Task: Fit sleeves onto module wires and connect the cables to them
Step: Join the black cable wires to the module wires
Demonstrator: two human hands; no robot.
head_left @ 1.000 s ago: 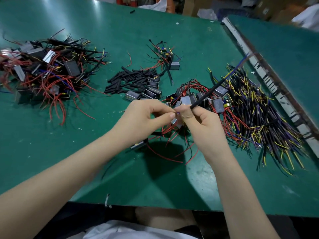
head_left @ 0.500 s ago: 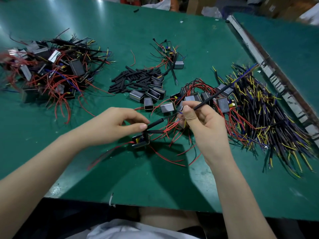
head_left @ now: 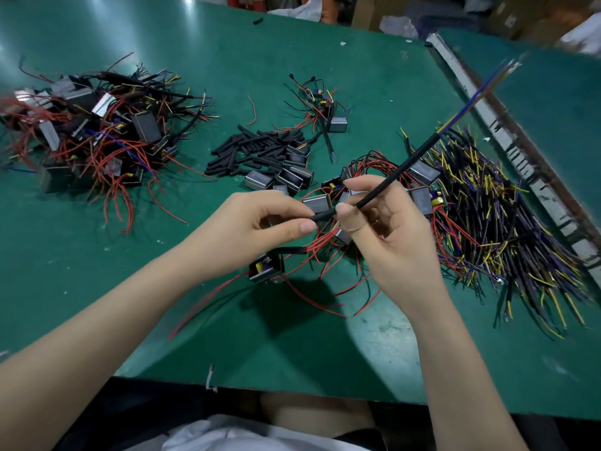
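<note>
1. The right hand (head_left: 395, 236) pinches a black cable (head_left: 395, 173) between thumb and forefinger, its other fingers curled beneath. The cable rises up and to the right from the grip, and its far end splits into blue and yellow leads that blur above the counter.
2. The left hand (head_left: 250, 229) pinches the near end of a black sleeve (head_left: 322, 215) between thumb and fingers, just left of the right thumb, so the two hands almost meet over the sleeve.
3. Below the left hand a small module (head_left: 266, 267) lies on the green counter (head_left: 97, 288), with red wires (head_left: 320, 242) running from it up toward the hands and others trailing loose toward the near edge.
4. Behind the hands a cluster of grey modules (head_left: 294, 172) with red wires sits beside a pile of short black sleeves (head_left: 250, 149).
5. To the right lies a broad heap of black cables (head_left: 507, 229) with yellow and blue ends.
6. At the far left of the counter sits a tangled heap of modules with wires and cables (head_left: 97, 131), and a smaller bundle (head_left: 320, 105) lies at the back, well apart from it.
7. A metal rail (head_left: 520, 157) runs along the counter's right side.
</note>
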